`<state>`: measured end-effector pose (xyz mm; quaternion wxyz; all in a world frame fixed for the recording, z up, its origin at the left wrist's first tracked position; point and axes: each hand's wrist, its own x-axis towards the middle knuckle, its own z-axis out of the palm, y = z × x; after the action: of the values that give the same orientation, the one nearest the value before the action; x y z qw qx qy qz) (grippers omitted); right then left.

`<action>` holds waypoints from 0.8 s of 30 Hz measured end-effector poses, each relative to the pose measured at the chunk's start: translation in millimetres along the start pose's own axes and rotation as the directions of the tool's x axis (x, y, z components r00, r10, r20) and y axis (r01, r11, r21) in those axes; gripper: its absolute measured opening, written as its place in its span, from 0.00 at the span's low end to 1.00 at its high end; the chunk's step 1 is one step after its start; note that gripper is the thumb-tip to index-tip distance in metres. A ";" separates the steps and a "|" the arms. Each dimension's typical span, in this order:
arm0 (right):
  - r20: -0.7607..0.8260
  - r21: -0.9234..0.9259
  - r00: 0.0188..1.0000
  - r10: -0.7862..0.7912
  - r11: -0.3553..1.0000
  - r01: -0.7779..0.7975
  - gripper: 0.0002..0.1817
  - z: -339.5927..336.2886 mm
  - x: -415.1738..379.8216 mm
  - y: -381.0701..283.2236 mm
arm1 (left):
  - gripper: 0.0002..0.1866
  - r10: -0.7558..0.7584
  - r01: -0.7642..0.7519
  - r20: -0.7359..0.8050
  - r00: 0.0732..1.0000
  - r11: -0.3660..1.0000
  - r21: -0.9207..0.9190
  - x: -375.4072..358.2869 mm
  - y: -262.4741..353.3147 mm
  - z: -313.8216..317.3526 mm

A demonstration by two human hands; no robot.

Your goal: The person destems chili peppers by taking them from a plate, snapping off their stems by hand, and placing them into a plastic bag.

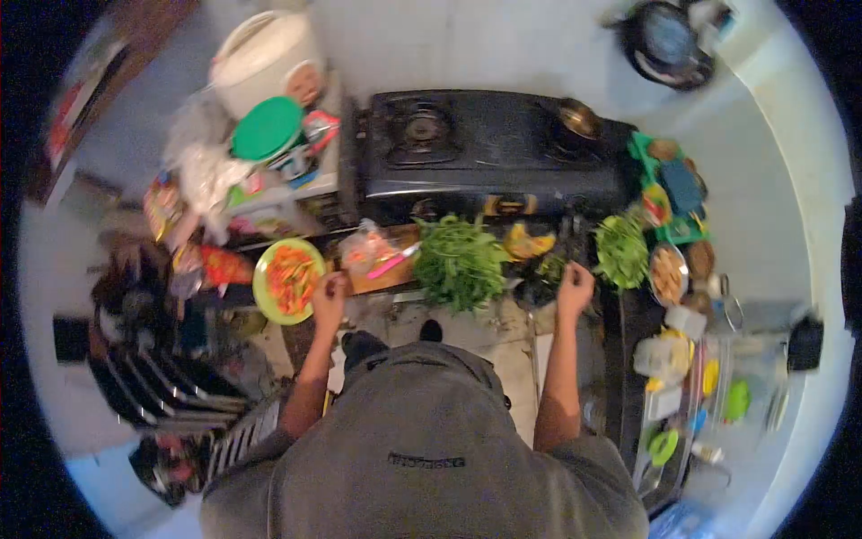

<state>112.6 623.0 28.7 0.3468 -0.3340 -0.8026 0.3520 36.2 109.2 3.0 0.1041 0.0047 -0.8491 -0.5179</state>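
Note:
My left hand (329, 296) is at the right rim of a yellow-green plate (262, 289) of chopped orange and green vegetables; its fingers are curled, and what they hold, if anything, is too small to make out. Beside a dark container (535, 294) with greens, my right hand (576, 289) has its fingertips drawn together, their contents unclear. Between the hands lie a wooden board (382, 279) with a pink-handled knife (392, 261) and a plastic bag (364, 250), a big bunch of leafy greens (460, 263), and a piece of pumpkin (528, 242).
A black stove (498, 135) stands behind the food. At right are a bowl of light pieces (668, 273), lettuce-like greens (621, 251) and a green basket (687, 231). A green-lidded tub (269, 130) sits at left, above a dish rack (171, 386).

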 end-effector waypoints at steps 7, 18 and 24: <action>0.064 0.216 0.997 -0.036 0.976 0.022 0.07 -0.3 -50.6 -47.2 | 0.11 -0.115 0.140 -0.091 0.989 0.932 0.335 -5.0 -5.7 -67.9; 0.245 0.375 0.948 -0.204 0.921 0.102 0.04 13.6 -117.6 -114.6 | 0.13 0.221 -0.175 0.034 0.975 0.659 0.731 7.5 -24.7 -60.1; 0.212 0.442 0.968 -0.134 0.896 0.027 0.04 12.2 -148.3 -158.3 | 0.06 0.181 -0.169 0.055 0.982 0.706 0.688 21.8 -42.2 -51.3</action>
<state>136.3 419.5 100.9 0.3289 -0.1697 -0.7523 0.5451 20.0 42.0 -7.7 0.1504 -0.0332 -0.9762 -0.1527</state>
